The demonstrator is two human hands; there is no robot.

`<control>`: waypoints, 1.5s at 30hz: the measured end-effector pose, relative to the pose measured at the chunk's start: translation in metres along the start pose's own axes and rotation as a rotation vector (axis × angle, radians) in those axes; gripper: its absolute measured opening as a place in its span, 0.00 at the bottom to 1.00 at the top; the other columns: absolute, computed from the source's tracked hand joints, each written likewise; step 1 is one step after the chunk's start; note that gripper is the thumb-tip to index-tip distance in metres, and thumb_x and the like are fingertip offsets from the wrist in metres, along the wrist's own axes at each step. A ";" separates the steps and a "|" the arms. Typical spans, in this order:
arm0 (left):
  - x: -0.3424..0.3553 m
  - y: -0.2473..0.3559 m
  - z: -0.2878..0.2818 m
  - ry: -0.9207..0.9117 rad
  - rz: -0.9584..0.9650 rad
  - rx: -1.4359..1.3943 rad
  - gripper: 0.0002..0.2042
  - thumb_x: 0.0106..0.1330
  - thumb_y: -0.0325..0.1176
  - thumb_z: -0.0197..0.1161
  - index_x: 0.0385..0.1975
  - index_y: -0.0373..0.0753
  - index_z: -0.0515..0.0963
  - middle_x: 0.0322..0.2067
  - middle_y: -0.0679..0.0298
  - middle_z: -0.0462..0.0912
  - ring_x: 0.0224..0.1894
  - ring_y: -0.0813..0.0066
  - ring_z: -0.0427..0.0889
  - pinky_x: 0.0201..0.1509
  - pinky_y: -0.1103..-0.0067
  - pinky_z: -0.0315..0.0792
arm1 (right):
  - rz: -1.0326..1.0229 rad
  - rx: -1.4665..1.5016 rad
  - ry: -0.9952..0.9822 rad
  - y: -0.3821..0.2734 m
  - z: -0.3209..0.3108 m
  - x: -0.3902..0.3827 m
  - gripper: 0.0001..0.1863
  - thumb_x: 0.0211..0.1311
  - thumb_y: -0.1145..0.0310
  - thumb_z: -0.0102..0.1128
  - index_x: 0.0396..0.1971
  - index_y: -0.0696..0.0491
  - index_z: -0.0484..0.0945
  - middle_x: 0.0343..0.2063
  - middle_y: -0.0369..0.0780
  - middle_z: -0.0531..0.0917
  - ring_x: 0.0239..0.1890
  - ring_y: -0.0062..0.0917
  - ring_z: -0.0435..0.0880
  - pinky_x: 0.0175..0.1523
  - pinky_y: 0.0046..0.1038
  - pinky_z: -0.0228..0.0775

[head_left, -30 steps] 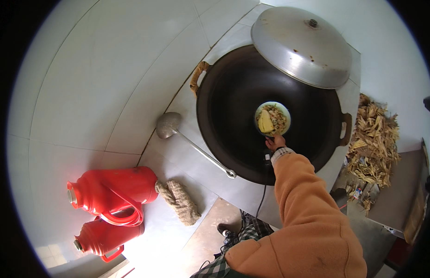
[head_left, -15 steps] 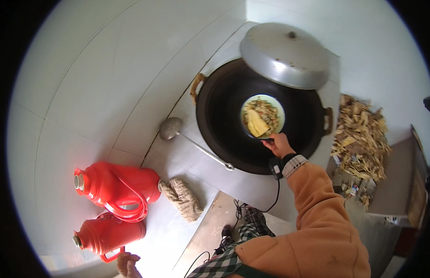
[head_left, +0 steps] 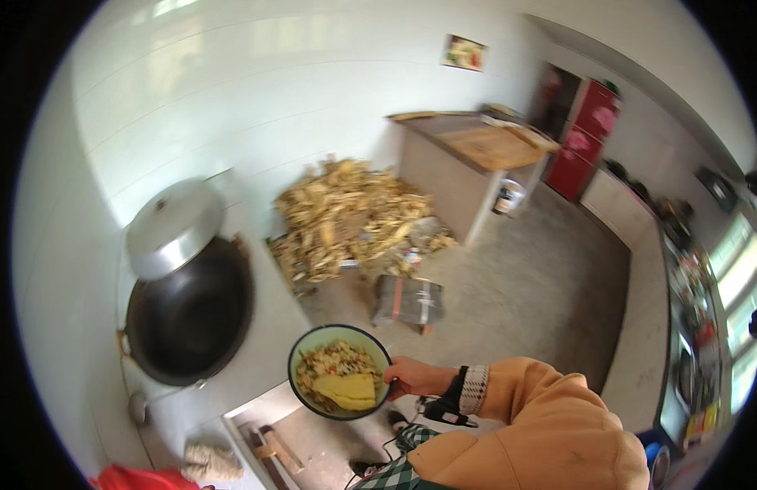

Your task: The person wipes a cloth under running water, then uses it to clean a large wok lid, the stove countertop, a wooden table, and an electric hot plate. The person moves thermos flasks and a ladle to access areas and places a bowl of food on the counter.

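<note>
My right hand [head_left: 418, 378] is closed on the right edge of a round bowl [head_left: 311, 340], pale green inside with a dark rim. The bowl is held up in front of me, over the gap beside the stove counter. In it lie a chopped, mixed food [head_left: 339, 356] that looks like fried rice and a flat yellow slab [head_left: 346, 390] along the near side. To the left, the large black wok [head_left: 191, 314] is set in the counter. Its domed metal lid [head_left: 174, 224] rests over the far rim. My left hand is out of view.
A ladle [head_left: 138, 408], a knitted mitten [head_left: 211, 462] and a red thermos flask [head_left: 133, 478] are at the lower left. Dry husks [head_left: 346, 216] are heaped by the wall, behind a low stool [head_left: 407, 300]. A wooden-topped table [head_left: 493, 145] stands beyond; a long counter [head_left: 644, 327] runs along the right.
My right hand has lifted the bowl out of the wok and carried it right of the stove. The view has turned right, toward the room, and my left hand has left the picture.
</note>
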State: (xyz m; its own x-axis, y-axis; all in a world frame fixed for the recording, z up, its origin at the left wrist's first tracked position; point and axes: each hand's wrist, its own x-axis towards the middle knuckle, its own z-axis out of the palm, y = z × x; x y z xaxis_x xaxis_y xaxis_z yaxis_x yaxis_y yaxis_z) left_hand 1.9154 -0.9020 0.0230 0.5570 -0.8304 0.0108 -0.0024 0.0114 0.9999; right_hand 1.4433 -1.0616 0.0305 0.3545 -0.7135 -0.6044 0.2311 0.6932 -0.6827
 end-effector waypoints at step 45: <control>-0.923 0.038 1.241 -2.435 -0.236 0.081 0.30 0.67 0.39 0.60 0.66 0.39 0.58 0.56 0.55 0.72 0.46 0.69 0.80 0.48 0.77 0.74 | -0.869 1.032 1.453 0.154 -0.860 -0.779 0.16 0.59 0.77 0.46 0.49 0.61 0.68 0.38 0.44 0.82 0.29 0.24 0.84 0.34 0.22 0.81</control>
State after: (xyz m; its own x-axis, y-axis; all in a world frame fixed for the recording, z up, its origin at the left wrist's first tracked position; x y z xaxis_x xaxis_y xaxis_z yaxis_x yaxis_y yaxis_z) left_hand 0.3708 -0.8266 0.0564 -0.9506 0.2841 -0.1254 -0.1589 -0.0980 0.9824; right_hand 0.4231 -0.4866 0.0428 -0.8747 0.0058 -0.4847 0.4375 -0.4213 -0.7944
